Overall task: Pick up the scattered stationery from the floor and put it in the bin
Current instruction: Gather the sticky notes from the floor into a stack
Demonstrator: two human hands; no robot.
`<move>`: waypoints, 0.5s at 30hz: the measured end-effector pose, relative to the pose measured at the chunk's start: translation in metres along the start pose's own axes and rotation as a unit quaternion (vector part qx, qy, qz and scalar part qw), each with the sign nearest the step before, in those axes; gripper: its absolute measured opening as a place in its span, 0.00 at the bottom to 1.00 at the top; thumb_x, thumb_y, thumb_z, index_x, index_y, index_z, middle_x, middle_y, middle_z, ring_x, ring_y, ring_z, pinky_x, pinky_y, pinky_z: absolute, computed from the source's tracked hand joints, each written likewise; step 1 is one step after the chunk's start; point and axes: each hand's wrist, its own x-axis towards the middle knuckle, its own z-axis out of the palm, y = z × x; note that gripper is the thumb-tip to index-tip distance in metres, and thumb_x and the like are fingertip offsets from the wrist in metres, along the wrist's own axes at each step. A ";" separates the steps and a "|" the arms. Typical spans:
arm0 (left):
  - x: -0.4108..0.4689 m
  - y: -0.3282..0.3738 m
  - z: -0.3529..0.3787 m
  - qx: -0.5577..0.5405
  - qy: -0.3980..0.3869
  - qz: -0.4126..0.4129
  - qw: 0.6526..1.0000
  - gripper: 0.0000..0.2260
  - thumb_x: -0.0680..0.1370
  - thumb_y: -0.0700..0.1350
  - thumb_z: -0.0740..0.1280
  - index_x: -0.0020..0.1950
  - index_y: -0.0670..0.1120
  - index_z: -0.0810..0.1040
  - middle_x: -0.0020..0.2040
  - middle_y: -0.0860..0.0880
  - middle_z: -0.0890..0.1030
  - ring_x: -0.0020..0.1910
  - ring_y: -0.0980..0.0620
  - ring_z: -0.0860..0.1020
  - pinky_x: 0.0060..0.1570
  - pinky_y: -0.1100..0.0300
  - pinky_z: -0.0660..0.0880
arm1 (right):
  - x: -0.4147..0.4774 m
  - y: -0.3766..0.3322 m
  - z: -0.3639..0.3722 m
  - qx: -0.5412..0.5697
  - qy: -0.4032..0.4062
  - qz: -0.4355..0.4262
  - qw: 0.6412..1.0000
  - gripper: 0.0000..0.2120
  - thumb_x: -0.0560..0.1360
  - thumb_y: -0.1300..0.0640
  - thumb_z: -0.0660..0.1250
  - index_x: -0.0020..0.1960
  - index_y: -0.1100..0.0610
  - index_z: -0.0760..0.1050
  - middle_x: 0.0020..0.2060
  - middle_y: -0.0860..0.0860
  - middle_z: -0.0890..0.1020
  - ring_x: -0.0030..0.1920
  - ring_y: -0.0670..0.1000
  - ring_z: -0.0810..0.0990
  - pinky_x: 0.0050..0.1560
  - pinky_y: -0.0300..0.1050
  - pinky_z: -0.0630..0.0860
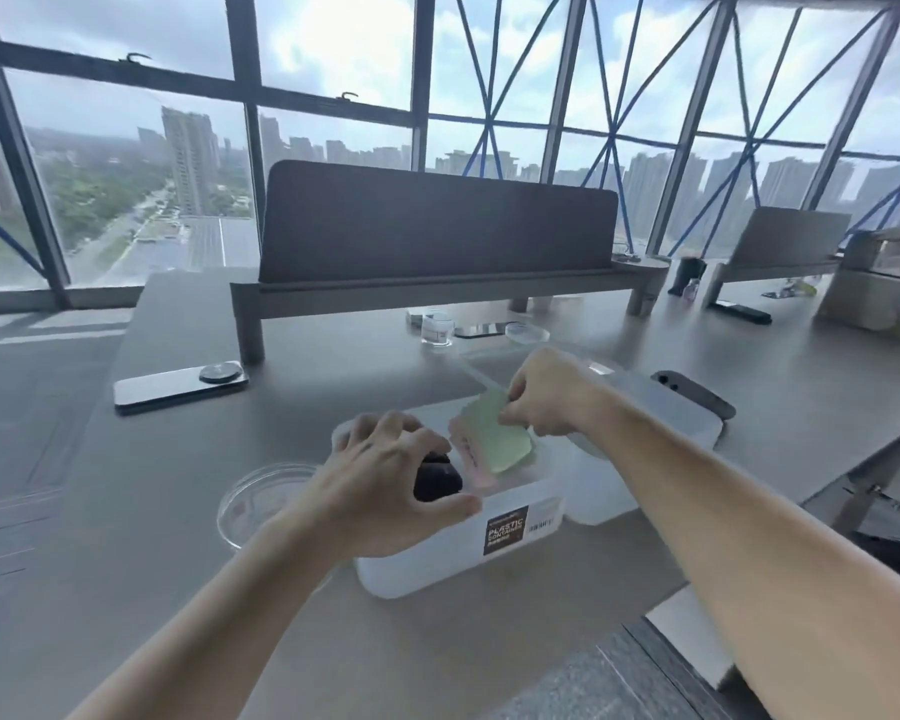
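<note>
The left hand (pixel 385 475) gripped a dark object (pixel 437 483), fingers curled round it. Just to its right, the right hand (pixel 546 392) pinched a green pad (pixel 500 441) by its top edge. A pink pad (pixel 470 459) lay against it, and both tilted into the bin (pixel 463 558) beneath the hands.

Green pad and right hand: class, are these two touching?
Touching. The head view shows the right hand pinching the green pad by its top edge, over the bin.
</note>
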 end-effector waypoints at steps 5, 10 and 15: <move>-0.001 -0.002 0.006 0.007 -0.003 -0.014 1.000 0.37 0.66 0.78 0.56 0.71 0.63 0.63 0.71 0.54 0.64 0.72 0.47 0.59 0.71 0.52 0.58 | 0.035 -0.012 0.034 -0.051 -0.055 0.071 0.995 0.12 0.75 0.60 0.70 0.57 0.62 0.78 0.46 0.58 0.81 0.46 0.57 0.80 0.46 0.47 0.77; 0.002 -0.003 0.010 0.031 0.002 -0.008 0.999 0.35 0.66 0.78 0.53 0.69 0.62 0.67 0.68 0.54 0.70 0.68 0.49 0.66 0.70 0.53 0.59 | 0.040 -0.015 0.056 -0.148 -0.067 0.099 0.982 0.18 0.74 0.63 0.72 0.63 0.64 0.77 0.53 0.58 0.82 0.53 0.57 0.82 0.44 0.44 0.75; 0.002 0.000 0.009 0.051 -0.015 -0.009 0.999 0.29 0.71 0.75 0.55 0.65 0.61 0.72 0.64 0.56 0.75 0.63 0.52 0.71 0.62 0.56 0.61 | 0.030 -0.015 0.039 -0.172 -0.094 0.054 0.979 0.13 0.74 0.51 0.75 0.50 0.61 0.80 0.37 0.52 0.82 0.40 0.53 0.84 0.37 0.43 0.78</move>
